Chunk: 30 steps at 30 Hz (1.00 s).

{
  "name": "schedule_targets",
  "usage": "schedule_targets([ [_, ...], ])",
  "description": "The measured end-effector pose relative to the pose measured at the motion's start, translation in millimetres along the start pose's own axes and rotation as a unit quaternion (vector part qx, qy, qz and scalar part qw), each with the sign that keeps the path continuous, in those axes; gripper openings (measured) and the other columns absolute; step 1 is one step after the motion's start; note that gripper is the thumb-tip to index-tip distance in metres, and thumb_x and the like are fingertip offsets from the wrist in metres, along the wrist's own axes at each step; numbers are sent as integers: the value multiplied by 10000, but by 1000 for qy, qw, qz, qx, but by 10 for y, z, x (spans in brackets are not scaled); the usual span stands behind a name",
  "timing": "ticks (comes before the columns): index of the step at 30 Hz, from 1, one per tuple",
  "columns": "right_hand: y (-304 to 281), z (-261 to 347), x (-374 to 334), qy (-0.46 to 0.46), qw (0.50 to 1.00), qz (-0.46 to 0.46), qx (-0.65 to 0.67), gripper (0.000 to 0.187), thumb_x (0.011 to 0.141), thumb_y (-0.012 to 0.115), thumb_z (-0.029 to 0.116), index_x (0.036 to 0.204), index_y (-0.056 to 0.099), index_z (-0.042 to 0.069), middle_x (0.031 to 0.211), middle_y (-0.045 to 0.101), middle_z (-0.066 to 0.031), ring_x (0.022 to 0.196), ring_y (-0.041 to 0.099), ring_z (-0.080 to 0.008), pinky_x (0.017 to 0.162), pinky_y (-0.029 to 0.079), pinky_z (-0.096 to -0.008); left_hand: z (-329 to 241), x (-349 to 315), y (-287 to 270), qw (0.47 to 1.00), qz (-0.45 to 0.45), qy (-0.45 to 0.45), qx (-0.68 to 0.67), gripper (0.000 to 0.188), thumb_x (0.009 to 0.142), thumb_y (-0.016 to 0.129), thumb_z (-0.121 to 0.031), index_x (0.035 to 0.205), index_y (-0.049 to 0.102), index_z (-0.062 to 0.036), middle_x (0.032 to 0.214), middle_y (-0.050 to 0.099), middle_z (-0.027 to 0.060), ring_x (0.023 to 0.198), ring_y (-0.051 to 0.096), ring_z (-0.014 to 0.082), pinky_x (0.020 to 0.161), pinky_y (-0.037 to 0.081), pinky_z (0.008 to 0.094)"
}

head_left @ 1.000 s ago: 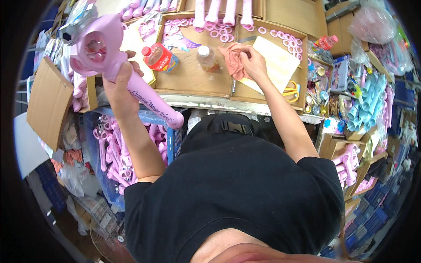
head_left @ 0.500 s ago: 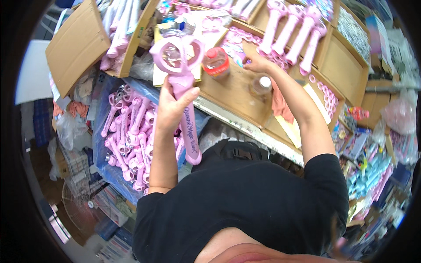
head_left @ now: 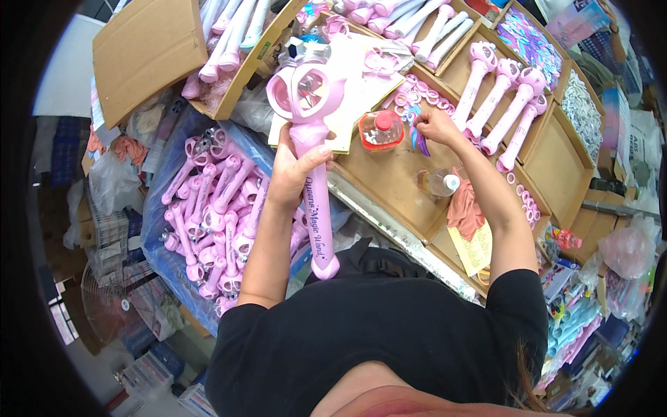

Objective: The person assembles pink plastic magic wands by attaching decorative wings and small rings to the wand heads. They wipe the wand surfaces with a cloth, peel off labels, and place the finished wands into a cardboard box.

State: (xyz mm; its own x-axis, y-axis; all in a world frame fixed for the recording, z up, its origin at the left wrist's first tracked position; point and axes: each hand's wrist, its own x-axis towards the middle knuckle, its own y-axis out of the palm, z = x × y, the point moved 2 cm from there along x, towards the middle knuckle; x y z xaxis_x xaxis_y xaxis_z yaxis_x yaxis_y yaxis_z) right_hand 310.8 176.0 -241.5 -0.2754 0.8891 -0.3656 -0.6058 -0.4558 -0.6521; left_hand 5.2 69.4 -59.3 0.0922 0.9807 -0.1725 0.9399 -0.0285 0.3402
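Observation:
My left hand (head_left: 297,170) is wrapped round the neck of a pink toy wand (head_left: 318,215), held upright. Its head is a hollow ring-like frame with openings, and dark lettering runs down the handle. My right hand (head_left: 436,127) is closed in a pinch on a shiny blue-and-purple piece (head_left: 421,144) over the cardboard tray (head_left: 389,182). Small pink rings (head_left: 420,90) lie scattered just beyond those fingers. To the right of the hand, several similar pink wands (head_left: 515,111) lie side by side.
A red-capped bottle (head_left: 381,132) and a white-capped bottle (head_left: 438,182) are between my arms. A blue-lined bin (head_left: 161,208) full of pink wands stands at left. Coral cloth (head_left: 467,208) lies under my right forearm. Boxes of blue-purple pieces (head_left: 531,45) and silvery parts (head_left: 582,115) are far right.
The whole view has shifted, so the table sits lower and further right. The blue-and-purple piece now hangs below my right fingertips. My left hand keeps its hold on the wand.

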Motion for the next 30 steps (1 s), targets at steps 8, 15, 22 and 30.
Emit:
schedule_targets([
  [8,-1028,838,-1153,-125,904,-121,390,468,859,648,122,1264,509,-68,1145,630,-139,1016,614,-166,887,478,-288,29,231,375,962,61,-59,-261,453,897,611,-333,1128,502,41,1001,573,145,755,572,145,618,510,241],
  [15,-1091,872,-2087,-131,793,-336,492,251,888,629,27,1113,582,-73,1028,677,-137,932,653,-152,808,515,-245,178,292,890,953,117,-109,-257,638,891,487,-606,1077,556,0,826,608,94,659,597,135,603,530,261],
  [22,-963,571,-2862,-123,749,-478,442,141,900,654,145,960,623,22,827,636,-2,685,566,-66,638,485,-230,323,-34,1375,965,229,-50,-120,533,878,596,-462,1157,486,-21,948,606,96,735,626,147,646,539,284],
  [30,-344,357,-3322,-37,631,-343,695,180,978,513,240,992,557,66,872,637,-39,695,611,-113,602,537,-263,155,-369,1795,948,300,-56,-92,543,767,694,-156,1215,427,-7,1013,579,119,735,623,162,583,533,302],
])
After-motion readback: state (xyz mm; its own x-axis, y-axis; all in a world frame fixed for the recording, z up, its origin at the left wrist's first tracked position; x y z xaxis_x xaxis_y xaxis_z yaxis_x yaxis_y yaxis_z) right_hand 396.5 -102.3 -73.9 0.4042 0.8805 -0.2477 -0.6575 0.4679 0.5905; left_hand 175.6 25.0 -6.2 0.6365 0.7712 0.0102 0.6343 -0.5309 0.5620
